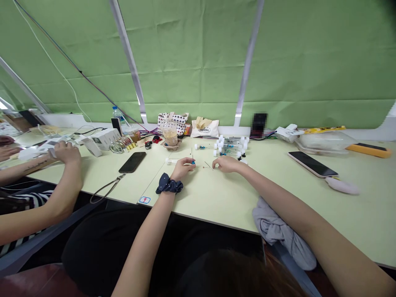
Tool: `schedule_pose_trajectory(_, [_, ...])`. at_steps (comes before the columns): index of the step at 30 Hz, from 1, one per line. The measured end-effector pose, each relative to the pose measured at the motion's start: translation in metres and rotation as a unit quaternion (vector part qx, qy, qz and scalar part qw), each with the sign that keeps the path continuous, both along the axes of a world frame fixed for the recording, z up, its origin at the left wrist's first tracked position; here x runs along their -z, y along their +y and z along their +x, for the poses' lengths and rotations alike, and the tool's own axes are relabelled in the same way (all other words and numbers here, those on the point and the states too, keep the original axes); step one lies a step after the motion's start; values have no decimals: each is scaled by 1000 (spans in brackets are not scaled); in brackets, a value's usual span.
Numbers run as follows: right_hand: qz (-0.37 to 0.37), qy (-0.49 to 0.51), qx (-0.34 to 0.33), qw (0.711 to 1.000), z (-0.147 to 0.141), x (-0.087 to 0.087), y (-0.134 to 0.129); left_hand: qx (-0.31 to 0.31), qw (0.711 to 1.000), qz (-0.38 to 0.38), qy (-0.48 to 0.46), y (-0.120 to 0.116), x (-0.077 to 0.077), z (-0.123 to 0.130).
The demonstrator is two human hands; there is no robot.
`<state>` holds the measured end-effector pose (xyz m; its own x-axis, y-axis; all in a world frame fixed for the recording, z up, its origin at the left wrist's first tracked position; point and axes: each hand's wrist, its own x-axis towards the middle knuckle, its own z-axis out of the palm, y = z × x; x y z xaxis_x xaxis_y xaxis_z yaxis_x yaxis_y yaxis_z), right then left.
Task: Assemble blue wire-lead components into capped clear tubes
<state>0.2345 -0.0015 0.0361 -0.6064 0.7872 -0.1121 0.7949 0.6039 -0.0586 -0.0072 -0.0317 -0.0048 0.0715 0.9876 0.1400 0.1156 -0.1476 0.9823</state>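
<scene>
Left hand (183, 168), at the counter (216, 198): thumb and fingers pinched on a small blue piece (193, 162), a thin rod (192, 153) upright just above it. Right hand (227, 164): fingers curled nearly together beside thin pins (208, 166) on the counter; at this scale, whether they grip one cannot be told. Beyond the right hand, white-ended tubes (230, 145) lie heaped.

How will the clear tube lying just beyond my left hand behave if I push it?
The clear tube may roll, since it looks cylindrical and lies on its side. It is probably light, as its see-through body looks slim. Its straight outline suggests it's stiff.
</scene>
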Motion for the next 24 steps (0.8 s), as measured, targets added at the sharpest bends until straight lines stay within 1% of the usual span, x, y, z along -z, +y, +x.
schedule_pose_trajectory(8, [17,33,-16,999,-2,6,1,28,999,-13,-28,3,3,0])
schedule_pose_trajectory(16, [38,32,-25,998,-5,8,1,38,999,7,-4,2,3,0])
schedule_pose_trajectory(19, [46,40,-28,998,-5,9,1,46,999,4,-2,1,2,1])
schedule_pose_trajectory(21, [51,65,-30,996,-6,11,2,39,999,5,3,0,2,1])
schedule_pose_trajectory(24, [51,140,-44,988,-9,12,2,33,999,19,29,0,2,1])
